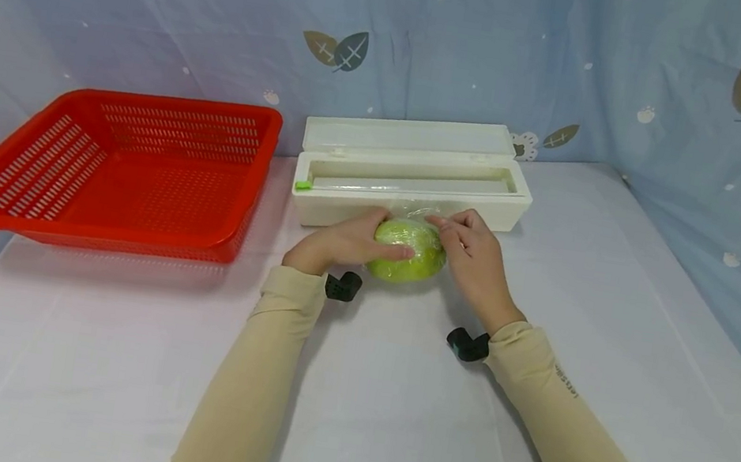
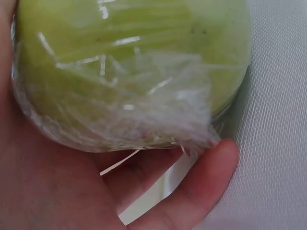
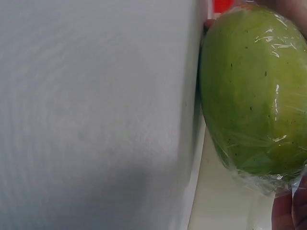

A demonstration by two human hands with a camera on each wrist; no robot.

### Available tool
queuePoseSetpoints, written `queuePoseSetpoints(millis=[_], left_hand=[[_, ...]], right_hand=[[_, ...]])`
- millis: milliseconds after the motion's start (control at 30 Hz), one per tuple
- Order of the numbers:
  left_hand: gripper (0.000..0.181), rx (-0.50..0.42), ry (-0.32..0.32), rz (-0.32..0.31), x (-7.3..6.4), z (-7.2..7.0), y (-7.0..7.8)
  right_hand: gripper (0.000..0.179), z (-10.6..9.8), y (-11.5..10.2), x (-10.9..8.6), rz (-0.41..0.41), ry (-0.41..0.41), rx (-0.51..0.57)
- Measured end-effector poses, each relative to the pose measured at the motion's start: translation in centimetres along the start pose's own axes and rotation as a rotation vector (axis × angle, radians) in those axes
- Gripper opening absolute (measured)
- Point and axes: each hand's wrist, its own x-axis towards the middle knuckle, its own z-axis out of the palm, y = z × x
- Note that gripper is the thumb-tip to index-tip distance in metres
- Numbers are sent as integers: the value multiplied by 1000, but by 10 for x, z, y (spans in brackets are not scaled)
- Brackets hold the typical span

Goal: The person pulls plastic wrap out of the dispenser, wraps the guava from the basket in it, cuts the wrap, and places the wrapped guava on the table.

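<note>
A pale green melon (image 1: 400,271) wrapped in clear cling film (image 2: 158,100) is between my two hands, just in front of a white film box. Its left end is in my left hand (image 1: 347,243), the thumb lying across the top. In the left wrist view, crumpled film bunches beside a fingertip (image 2: 223,158). My right hand (image 1: 478,255) is at the far right end of the melon, fingers bent and pinching film there. The right wrist view has the melon's speckled skin (image 3: 254,91) under shiny film, with gathered film near the fingers (image 3: 285,211).
The white cling film box (image 1: 412,189) stands at the back with its lid (image 1: 413,138) raised, a roll inside and a green piece (image 1: 303,185) at its left end. A red plastic basket (image 1: 224,247) stands on the left. White cloth (image 1: 384,425) covers the table.
</note>
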Motion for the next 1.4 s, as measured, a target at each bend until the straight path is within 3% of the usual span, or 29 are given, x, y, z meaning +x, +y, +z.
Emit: queuePoseSetpoints(millis=[267, 600, 900, 1000, 1167, 1400], left_hand=[[68, -7, 4, 71, 1, 1, -1], [59, 47, 25, 152, 4, 3, 0], [58, 59, 17, 246, 2, 2, 5], [53, 53, -3, 289, 2, 1, 5], [48, 76, -20, 345, 3, 0, 5], [55, 74, 14, 299, 6, 3, 9]], right_hand=[[38, -1, 1, 0, 40, 59, 51], [38, -6, 9, 5, 157, 123, 303], [36, -6, 7, 5, 192, 133, 325], [35, -4, 4, 5, 180, 129, 276], [38, 0, -1, 3, 98, 138, 92], [40, 5, -7, -1, -91, 151, -81]])
